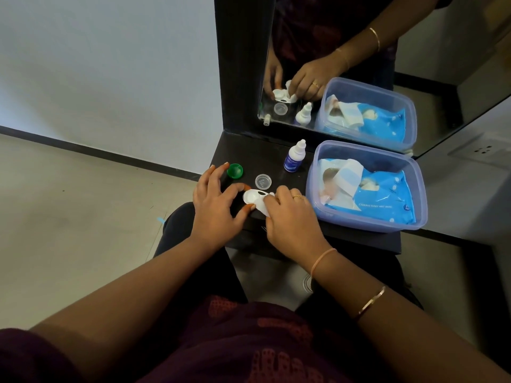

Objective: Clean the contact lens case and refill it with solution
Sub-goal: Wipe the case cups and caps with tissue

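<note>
A clear plastic tub (367,217) holding a blue wipes packet (378,200) sits at the black table's (276,153) right edge, below a mirror (359,64)

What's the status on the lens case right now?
Left hand steadies lens case. Right hand wipes it with a white wipe. Both caps off. Nothing in the way.

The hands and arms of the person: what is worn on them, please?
Both forearms are bare, no sleeves reaching them. The right hand has a gold ring on one finger, a thin pinkish band at the wrist and a gold bangle further up. The left hand shows no jewellery.
</note>
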